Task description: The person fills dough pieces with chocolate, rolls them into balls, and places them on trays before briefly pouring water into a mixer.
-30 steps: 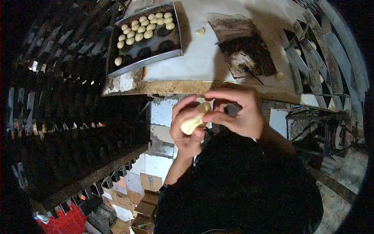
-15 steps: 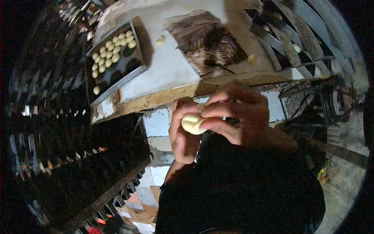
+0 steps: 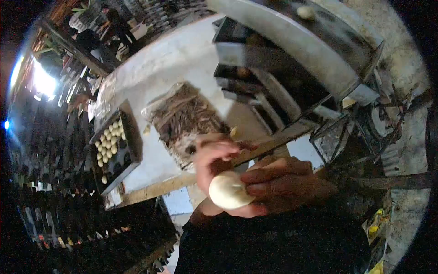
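Observation:
A pale, smooth dough ball is held between my two hands in front of my body. My left hand cradles it from behind and the left, fingers loosely curled above it; its palm is partly hidden by the dough. From the right, my right hand grips the ball, fingertips pressed on its side and thumb beneath. Beyond my left hand, a dark, wrinkled sheet lies on the pale worktable.
At the table's left, a dark metal tray holds several rows of dough balls. More metal trays are stacked at the right, a dough ball on the top one. Small dough scraps lie by the sheet. A person stands far back.
My view has swung right and up, bringing more trays and the background into sight. Both hands still hold the dough ball, now turned and looking rounder; my left fingers have lifted off its near side.

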Motion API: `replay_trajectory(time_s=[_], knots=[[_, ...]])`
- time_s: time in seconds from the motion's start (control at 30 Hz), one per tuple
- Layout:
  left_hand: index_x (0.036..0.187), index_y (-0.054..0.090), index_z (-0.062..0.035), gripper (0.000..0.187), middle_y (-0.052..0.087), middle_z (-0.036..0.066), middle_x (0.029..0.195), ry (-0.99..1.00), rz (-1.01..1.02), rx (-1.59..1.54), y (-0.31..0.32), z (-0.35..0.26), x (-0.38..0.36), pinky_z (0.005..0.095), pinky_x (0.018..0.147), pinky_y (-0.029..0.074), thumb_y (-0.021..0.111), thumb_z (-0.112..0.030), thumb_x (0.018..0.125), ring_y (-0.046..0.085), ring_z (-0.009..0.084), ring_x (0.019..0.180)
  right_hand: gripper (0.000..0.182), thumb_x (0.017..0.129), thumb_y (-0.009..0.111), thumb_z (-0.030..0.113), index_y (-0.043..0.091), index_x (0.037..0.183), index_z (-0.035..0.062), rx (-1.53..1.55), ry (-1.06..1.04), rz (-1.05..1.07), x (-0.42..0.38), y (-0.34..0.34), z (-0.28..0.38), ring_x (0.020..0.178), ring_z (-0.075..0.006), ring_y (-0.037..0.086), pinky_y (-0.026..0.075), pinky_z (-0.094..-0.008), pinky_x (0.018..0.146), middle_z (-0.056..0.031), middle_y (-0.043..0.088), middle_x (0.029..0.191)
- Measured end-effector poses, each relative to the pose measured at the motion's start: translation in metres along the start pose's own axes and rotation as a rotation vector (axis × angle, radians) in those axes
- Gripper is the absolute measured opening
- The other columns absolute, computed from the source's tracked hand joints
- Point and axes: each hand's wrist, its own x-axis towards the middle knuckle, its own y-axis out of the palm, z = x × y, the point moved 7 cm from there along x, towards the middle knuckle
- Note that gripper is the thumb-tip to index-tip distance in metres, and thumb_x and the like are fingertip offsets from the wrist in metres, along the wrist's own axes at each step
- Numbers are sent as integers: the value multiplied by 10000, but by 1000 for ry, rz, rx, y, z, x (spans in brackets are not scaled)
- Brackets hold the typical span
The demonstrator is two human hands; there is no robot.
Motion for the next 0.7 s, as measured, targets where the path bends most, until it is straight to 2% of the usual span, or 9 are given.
replay_trajectory(time_s=[0.13,0.2,0.23,0.3,0.37,0.47,0.5,0.6,0.7], knots=[[883,640,-41,426,637,94,825,90,299,-42,56,16,33,415,752,543,862,-311,638,602,232,825,305,766,712,148,625,1043,56,-430,-254,22,13,-44,0,1023,-287,610,520,-387,830,-143,618,1105],[677,594,-47,250,624,96,679,24,204,197,65,19,44,343,593,519,829,-134,688,598,213,636,245,778,695,144,638,974,9,-703,-257,-61,11,-63,20,936,-325,633,529,-416,803,-174,630,1021],[663,577,-48,260,616,95,665,-48,185,340,69,21,44,325,557,503,825,-121,691,590,212,598,255,778,689,159,642,987,21,-817,-172,-166,2,-73,26,962,-359,614,528,-419,784,-198,609,1046],[613,514,-68,293,572,97,612,-117,312,564,83,38,44,291,461,435,787,-53,719,530,209,458,275,771,690,139,639,1014,22,-866,-345,-104,0,-77,50,963,-366,611,535,-419,792,-212,589,1064],[706,526,-56,261,566,93,636,-232,427,548,110,42,40,292,491,440,787,-51,707,534,207,490,340,741,697,124,618,1048,0,-1116,-628,5,-1,-68,80,971,-359,606,546,-430,824,-224,552,1088],[846,545,-39,288,559,87,672,-384,542,228,150,31,39,294,537,448,787,-48,690,539,204,539,369,752,702,133,593,1071,-18,-1338,-568,127,5,-67,88,993,-337,601,543,-433,860,-202,549,1080],[893,551,-34,315,556,86,684,-400,617,129,157,29,42,295,552,450,787,-47,684,541,203,555,287,838,649,180,586,1047,-5,-1332,-598,136,8,-75,93,942,-312,611,549,-413,842,-181,563,1053],[1032,570,-17,426,548,80,721,-478,804,-77,160,22,53,296,597,458,788,-44,667,547,200,604,237,904,568,216,582,1004,2,-989,-383,60,15,-118,113,858,-290,607,533,-399,786,-170,576,1021],[1136,576,-6,531,531,68,736,-512,725,-55,133,24,65,284,624,448,797,-51,656,547,182,648,256,931,517,240,561,1023,5,-1000,-168,-38,42,-164,130,856,-278,597,501,-385,775,-170,582,1036]])
